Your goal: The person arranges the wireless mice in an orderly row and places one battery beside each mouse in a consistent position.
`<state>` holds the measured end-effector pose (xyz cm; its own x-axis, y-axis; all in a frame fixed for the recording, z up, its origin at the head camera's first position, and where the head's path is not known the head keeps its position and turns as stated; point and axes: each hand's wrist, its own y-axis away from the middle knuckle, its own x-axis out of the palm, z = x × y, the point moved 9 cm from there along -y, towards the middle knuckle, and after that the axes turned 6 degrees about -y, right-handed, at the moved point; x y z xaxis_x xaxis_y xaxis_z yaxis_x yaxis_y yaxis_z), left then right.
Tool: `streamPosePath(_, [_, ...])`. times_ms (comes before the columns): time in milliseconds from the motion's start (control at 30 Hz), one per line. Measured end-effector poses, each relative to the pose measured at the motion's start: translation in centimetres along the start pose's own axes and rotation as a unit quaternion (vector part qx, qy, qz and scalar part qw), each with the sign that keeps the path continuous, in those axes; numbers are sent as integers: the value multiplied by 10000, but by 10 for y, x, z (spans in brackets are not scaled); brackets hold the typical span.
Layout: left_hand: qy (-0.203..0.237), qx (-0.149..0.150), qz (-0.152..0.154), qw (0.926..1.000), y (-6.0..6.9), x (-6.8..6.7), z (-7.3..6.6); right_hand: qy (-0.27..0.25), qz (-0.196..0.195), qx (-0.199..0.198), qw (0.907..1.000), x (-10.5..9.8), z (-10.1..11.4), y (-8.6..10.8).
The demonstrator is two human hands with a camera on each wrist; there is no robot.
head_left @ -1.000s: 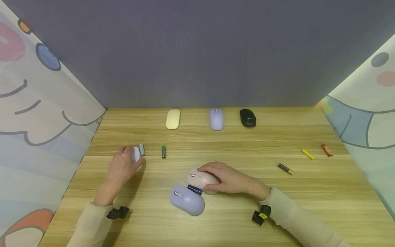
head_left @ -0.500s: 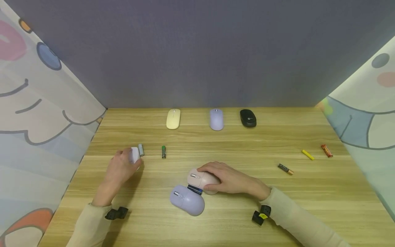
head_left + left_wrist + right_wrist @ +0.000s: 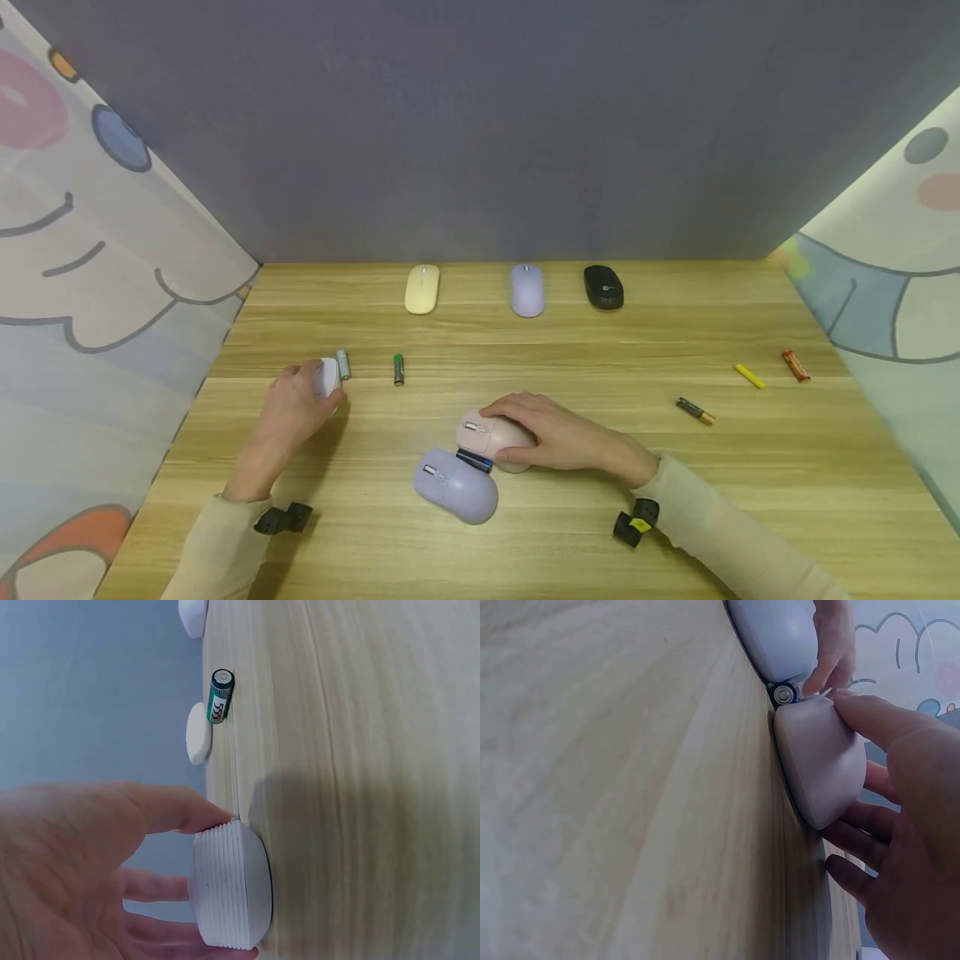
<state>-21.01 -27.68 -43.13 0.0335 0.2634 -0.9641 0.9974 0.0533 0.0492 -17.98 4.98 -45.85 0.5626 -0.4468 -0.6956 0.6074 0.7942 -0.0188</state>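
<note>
My left hand grips a white computer mouse by its sides at the left of the table; its ribbed flank shows in the left wrist view. Right beside this mouse lies a pale grey-blue battery. Near the middle, my right hand holds a pink mouse, thumb on one side and fingers on the other. A dark blue battery is wedged between the pink mouse and a larger purple mouse. In the right wrist view, that battery's end faces the camera.
A green battery lies right of the grey-blue one. Along the back stand a yellow mouse, a small lilac mouse and a black mouse. Rightward lie a black-and-copper battery, a yellow stick and a red battery-like piece.
My left hand has shifted slightly left with the white mouse, and the grey-blue battery sits a touch further left. My right hand and the pink mouse have stayed in place.
</note>
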Motion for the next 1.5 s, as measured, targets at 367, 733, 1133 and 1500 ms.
streamPosePath(367, [213, 73, -312, 9993, -1, -7, -3, -14, -24, -96, 9999, 0, 2, -1])
streamPosePath(733, [239, 359, -592, 9973, -2, -20, -21, -18, 42, 53, 10000, 2, -4, -2])
streamPosePath(1133, [305, 670, -800, 9941, -9, -24, -49, -40, 51, 52, 10000, 2, -3, -1])
streamPosePath(1500, [429, 759, -606, 9943, -21, -15, -73, -10, 23, 60, 10000, 2, -2, -1])
